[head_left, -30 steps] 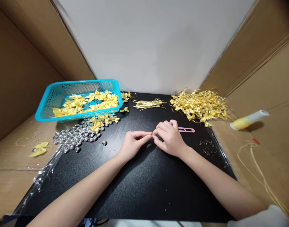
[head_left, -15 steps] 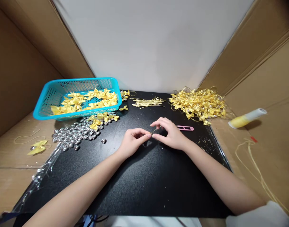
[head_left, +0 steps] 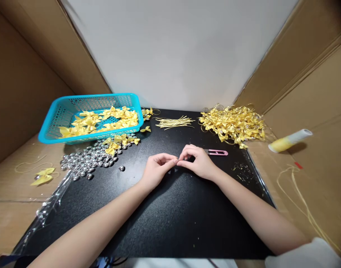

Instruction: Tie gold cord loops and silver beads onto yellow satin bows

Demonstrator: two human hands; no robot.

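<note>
Left hand (head_left: 156, 169) and right hand (head_left: 197, 163) meet over the middle of the black surface (head_left: 159, 223), fingertips touching. Left thumb and forefinger pinched tight; right thumb and fingers curl in at the same spot, can't tell if gripping. Thin cord showed between them half a second ago; fingers now hide it. Pink-handled snips (head_left: 220, 152) lie just beside the right hand, partly behind it. Beyond the hands, a loose bunch of cut gold cords (head_left: 174, 122). Far right, a heap of yellow bows with cord loops (head_left: 234, 124). Far left, a blue basket (head_left: 50, 118) with yellow bows inside; silver beads (head_left: 86, 162) spread in front, a few bows on top, one stray bead (head_left: 121, 168) nearer the left hand. Cardboard at left carries one bow (head_left: 44, 176); at right, a yellow-and-white tube (head_left: 290, 141) and long pale cords (head_left: 303, 193). Scraps beside the right forearm.
</note>
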